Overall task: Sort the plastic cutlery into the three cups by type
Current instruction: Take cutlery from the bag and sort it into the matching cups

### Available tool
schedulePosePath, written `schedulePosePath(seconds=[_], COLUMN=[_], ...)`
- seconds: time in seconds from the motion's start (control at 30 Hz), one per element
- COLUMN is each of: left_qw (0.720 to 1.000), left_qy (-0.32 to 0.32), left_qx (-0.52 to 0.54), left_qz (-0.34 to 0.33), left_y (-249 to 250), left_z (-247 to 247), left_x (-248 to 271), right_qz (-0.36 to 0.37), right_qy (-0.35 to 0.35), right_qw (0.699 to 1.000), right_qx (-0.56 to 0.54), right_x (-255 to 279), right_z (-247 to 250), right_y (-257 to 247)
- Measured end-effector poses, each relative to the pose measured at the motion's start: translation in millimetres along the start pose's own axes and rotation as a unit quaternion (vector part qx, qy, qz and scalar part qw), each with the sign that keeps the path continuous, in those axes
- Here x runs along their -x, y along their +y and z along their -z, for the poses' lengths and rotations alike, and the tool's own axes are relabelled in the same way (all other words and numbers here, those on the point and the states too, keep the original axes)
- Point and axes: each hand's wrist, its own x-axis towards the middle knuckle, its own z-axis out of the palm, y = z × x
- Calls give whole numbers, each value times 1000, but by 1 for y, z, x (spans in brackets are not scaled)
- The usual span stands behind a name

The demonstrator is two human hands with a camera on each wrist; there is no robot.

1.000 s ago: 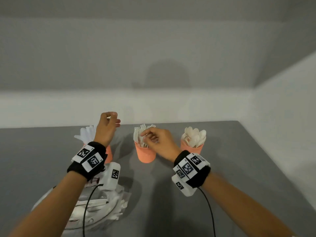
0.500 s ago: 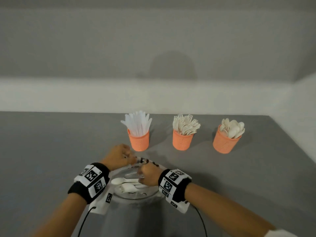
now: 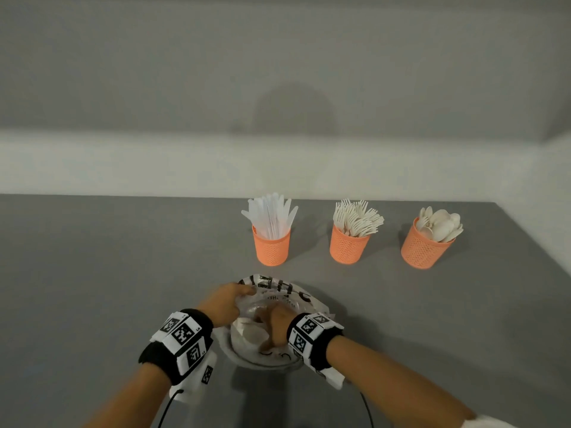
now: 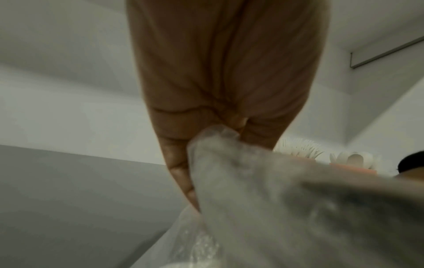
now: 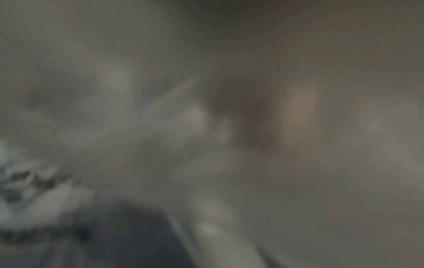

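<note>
While the left hand pinches the rim of a clear plastic bag between thumb and fingers and holds its mouth up, the right hand is sunk inside that bag with the film over it; whether its fingers are closed on anything cannot be told, since the right wrist view is only a blur of plastic. From the left wrist view the pinch is plain — a fold of bag is gathered at the fingertips. Black lettering runs across the far side of the bag, and a few pale pieces of cutlery show dimly through it; their type is too blurred to tell. It lies on the grey counter, close to the person.

Farther back stand three orange mesh cups in a row, apart from one another: the left cup holds white knives upright; the middle cup holds forks, tines up; the right cup — tilted a little outward — holds spoons, bowls up. Both wrists wear black bands with black-and-white square markers, and thin dark cables trail from them toward the near edge.
</note>
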Motion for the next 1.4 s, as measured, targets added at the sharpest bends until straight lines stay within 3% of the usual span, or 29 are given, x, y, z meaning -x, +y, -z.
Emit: schedulePosePath(seconds=[0.13, 0.27, 0.43, 0.53, 0.67, 0.83, 0.97, 1.1, 1.27, 1.4], left_qw=[998, 993, 999, 1000, 999, 998, 998, 999, 998, 996], left_qy=[43, 92, 24, -4, -42, -39, -19, -19, -10, 26], left_qx=[19, 64, 45, 13, -3, 17, 24, 30, 42, 75], left_qz=[-33, -30, -1, -4, -28, -45, -46, -41, -41, -41], left_y=[3, 8, 13, 19, 20, 17, 17, 19, 21, 15], left_z=[10, 10, 0, -6, -6, -1, 1, 4, 8, 8], left_x=[-1, -6, -7, -5, -1, 2, 1, -2, -5, -8], right_qz=[-24, -64, -77, -62, -32, -43, -62, -40, -103, -116], right_qy=[38, 56, 28, 55, 106, 159, 128, 155, 110, 124], right_qw=[996, 994, 997, 995, 994, 986, 990, 987, 988, 985], right_qx=[-75, -74, 6, 63, 28, 9, 10, -5, -20, -21], right_x=[5, 14, 26, 29, 29, 21, 16, 13, 7, 6], right_z=[2, 15, 21, 13, 6, 2, 4, 1, -1, 0], right_y=[9, 26, 40, 40, 40, 46, 46, 45, 35, 32])
